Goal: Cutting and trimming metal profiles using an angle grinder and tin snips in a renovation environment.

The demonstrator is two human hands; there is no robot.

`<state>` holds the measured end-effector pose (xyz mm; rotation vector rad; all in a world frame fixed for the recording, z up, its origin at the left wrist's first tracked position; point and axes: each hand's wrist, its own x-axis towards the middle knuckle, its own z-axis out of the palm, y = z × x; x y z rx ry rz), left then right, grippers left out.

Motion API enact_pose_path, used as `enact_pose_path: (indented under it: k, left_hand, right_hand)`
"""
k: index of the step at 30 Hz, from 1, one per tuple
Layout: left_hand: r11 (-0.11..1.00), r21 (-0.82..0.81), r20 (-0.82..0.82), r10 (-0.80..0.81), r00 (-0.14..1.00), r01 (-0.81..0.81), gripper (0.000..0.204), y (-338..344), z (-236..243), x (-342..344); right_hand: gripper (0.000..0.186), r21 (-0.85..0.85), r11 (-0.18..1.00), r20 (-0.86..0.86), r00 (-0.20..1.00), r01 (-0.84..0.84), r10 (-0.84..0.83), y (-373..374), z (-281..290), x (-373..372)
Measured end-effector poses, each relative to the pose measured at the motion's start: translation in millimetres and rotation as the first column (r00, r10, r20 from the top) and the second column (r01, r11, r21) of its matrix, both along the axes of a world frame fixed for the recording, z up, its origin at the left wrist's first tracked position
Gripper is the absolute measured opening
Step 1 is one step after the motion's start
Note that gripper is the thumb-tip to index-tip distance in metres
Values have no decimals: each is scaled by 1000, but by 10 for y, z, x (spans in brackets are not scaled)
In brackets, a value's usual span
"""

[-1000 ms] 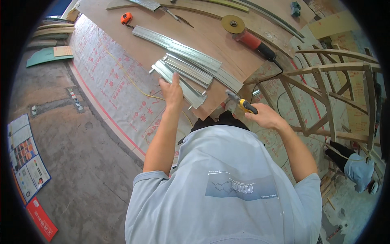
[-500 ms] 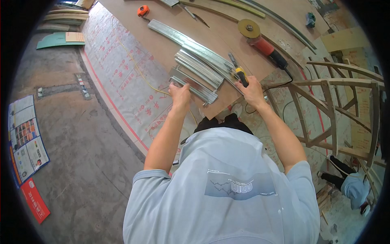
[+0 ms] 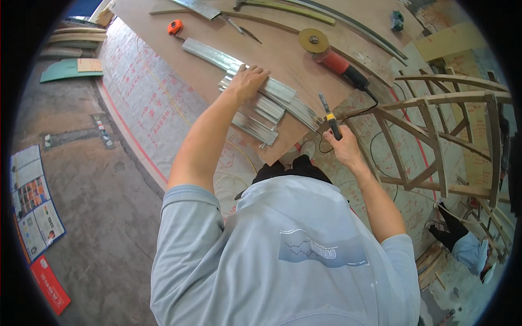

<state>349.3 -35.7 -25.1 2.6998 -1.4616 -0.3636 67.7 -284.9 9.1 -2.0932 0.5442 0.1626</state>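
My left hand reaches over the stacked silver metal channels on the plywood sheet, its fingers curled over a piece near their middle. Shorter channel pieces lie nearer me, partly covered by my arm. In my right hand is a tool with a yellow-and-black handle and metal head, held upright beside the board's right edge. A red angle grinder with a yellow disc rests beyond the channels. An orange tape measure sits at the upper left.
A curved timber frame stands at right, with another person crouched below it. Hammer, curved strips and cords lie around the board. At left are a green cut panel, printed posters and sheeting on the floor.
My left hand has moved up and rightward from the near channels onto the upper stack. My right hand rose toward the board, then drew slightly back, the tool now more upright.
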Motion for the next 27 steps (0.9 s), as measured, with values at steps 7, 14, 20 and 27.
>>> enact_pose_path:
  k: [7,14,20,27]
  left_hand:
    - [956,-82,-278,251,927,-283,37,-394,797,-26]
    - [-29,-171,-973,-153,173,-985,34,-456,1062,-771]
    - [-239,-12,-922,-374,104,-971,40,-327,1152,-984]
    - [-326,-85,-940,-288,185,-942,44,-227,1104,-1018]
  right_hand:
    - [32,111,991,-109,992,77,-65,-171,233,-422]
    - [28,563,823,-186,957,-80,221,4,760,-351]
    - [29,488,815,-74,915,-313,396,235,1086,-135]
    - [32,399,860,-38,931,-319,363,389,1063,-96]
